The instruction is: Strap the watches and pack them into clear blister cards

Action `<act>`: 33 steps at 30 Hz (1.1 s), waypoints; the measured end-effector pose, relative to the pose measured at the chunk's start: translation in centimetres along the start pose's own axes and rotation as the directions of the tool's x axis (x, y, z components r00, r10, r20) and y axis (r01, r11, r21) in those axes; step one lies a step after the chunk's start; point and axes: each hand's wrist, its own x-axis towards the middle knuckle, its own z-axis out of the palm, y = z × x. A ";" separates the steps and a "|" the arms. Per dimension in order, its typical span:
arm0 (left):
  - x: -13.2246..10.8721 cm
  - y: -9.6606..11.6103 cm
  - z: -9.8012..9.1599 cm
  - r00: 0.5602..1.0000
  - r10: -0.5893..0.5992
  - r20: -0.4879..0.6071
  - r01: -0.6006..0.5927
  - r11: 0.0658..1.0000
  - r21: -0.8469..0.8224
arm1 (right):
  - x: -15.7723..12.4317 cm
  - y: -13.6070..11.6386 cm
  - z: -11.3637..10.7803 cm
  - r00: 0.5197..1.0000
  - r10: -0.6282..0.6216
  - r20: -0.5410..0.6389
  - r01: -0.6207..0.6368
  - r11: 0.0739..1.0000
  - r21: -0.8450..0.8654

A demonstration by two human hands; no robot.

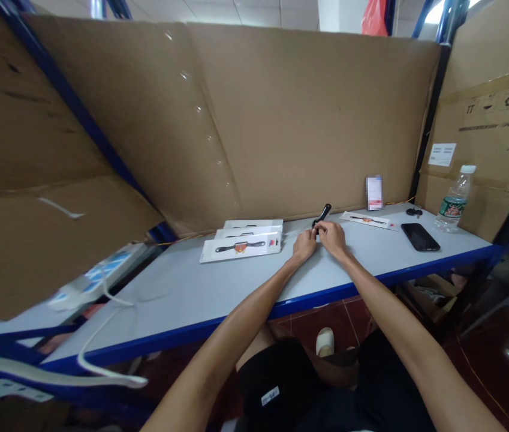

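Note:
A black spokeshave (325,212) is held low over the grey tabletop (218,288), with one rounded handle sticking up toward the back. My left hand (305,243) has its fingers closed on its near part. My right hand (332,236) pinches it from the other side, close against the left. Most of the tool's body is hidden by my fingers. To the left of my hands lie several flat white packages, the front package (240,247) printed with a two-handled black and orange spokeshave. Another printed package or card (368,220) lies just beyond my right hand.
A phone with a lit screen (374,193) leans on the cardboard back wall (308,120). On the right are a dark phone (420,237), keys (413,212) and a water bottle (454,204). A white cable (90,345) hangs over the table's left edge.

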 end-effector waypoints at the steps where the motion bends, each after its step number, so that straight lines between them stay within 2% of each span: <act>1: 0.1 0.0 0.0 1.000 -0.009 -0.007 0.009 1.000 -0.022 | 0.0 0.0 0.0 1.000 0.025 -0.009 -0.025 1.000 -0.015; 5: 0.3 -0.2 0.0 1.000 -0.025 -0.008 0.024 0.997 -0.078 | -0.1 -0.2 -0.1 0.995 0.086 -0.054 -0.089 0.994 -0.063; 13: 0.5 -0.2 0.0 0.999 -0.033 -0.022 0.032 0.996 -0.081 | -0.2 -0.3 -0.2 0.999 -0.046 -0.004 0.046 0.999 -0.019; 19: 0.5 -0.3 0.1 0.999 -0.040 -0.018 0.039 0.996 -0.084 | -0.1 -0.1 -0.1 0.998 0.049 -0.033 -0.052 0.994 -0.094; 23: 0.5 -0.4 0.0 0.999 -0.041 -0.003 0.040 0.992 -0.121 | -0.2 -0.2 -0.2 1.000 -0.008 -0.010 0.007 0.999 -0.045; 26: 0.4 -0.2 -0.1 0.999 -0.044 -0.005 0.043 0.996 -0.082 | -0.3 -0.6 -0.4 0.999 -0.030 0.027 0.031 0.999 -0.031; 30: 0.2 0.3 -0.3 0.998 -0.048 0.027 0.047 0.999 0.020 | -0.5 -1.0 -0.7 0.998 0.057 0.022 -0.054 0.990 -0.131; 33: 0.1 0.5 -0.6 0.997 -0.052 0.056 0.048 0.996 0.069 | -0.5 -1.1 -0.8 0.997 0.078 0.019 -0.073 0.980 -0.185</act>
